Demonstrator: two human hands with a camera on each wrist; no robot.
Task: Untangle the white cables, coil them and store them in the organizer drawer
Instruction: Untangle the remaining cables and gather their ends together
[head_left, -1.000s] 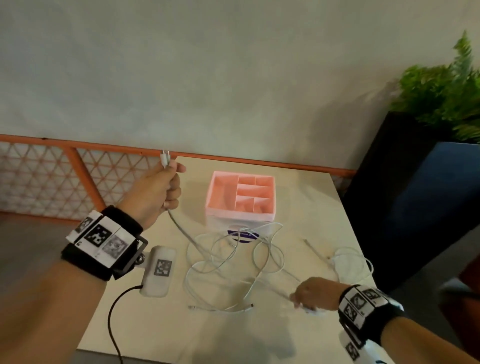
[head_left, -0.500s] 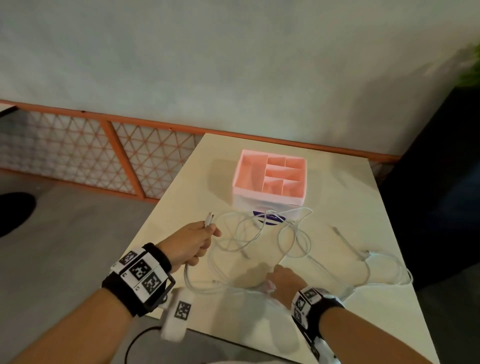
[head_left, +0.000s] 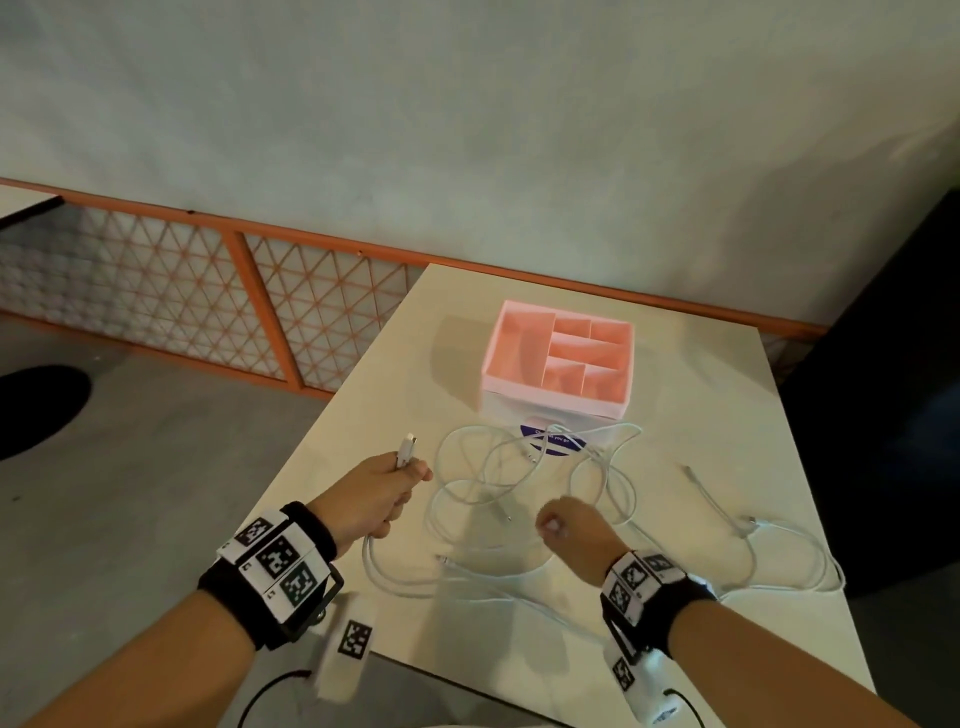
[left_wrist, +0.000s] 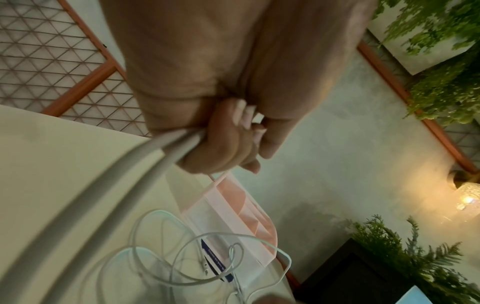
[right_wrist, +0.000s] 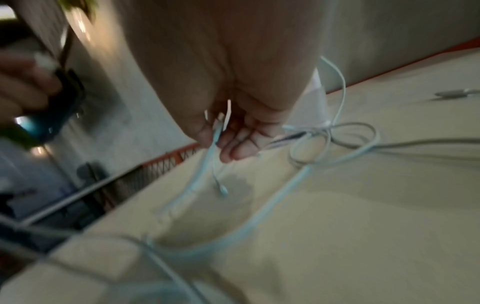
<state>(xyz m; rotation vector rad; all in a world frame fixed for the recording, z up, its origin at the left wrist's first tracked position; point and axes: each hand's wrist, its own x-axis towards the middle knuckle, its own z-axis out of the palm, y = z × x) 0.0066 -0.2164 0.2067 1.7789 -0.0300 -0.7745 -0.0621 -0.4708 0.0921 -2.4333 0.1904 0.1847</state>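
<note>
Clenched left hand (head_left: 371, 496) grips a thin white charging cable (head_left: 395, 574) — its connector plug (head_left: 407, 451) sticks up out of the fist; the left wrist view shows two strands leaving the curled fingers (left_wrist: 221, 148). Right hand (head_left: 574, 535) pinches another white strand — seen only in the right wrist view, where the strand (right_wrist: 207, 164) runs down from the fingertips (right_wrist: 233, 148) and a small plug (right_wrist: 223, 190) dangles below. Tangled loops of white cable (head_left: 519, 478) lie on the cream tabletop (head_left: 701, 415) between both hands and the pink plastic compartment organizer (head_left: 561, 358), which sits toward the far edge. A separate white cable (head_left: 779, 551) lies near the table's right edge. Dark blue round label (head_left: 553, 441) on the organizer's white front has white writing, too blurred to read in either view. Black-and-white square marker tags (head_left: 278, 564) sit on both wristbands. Green fern plants (left_wrist: 441, 61) and a lit glass lamp (left_wrist: 467, 197) show only in the left wrist view.
</note>
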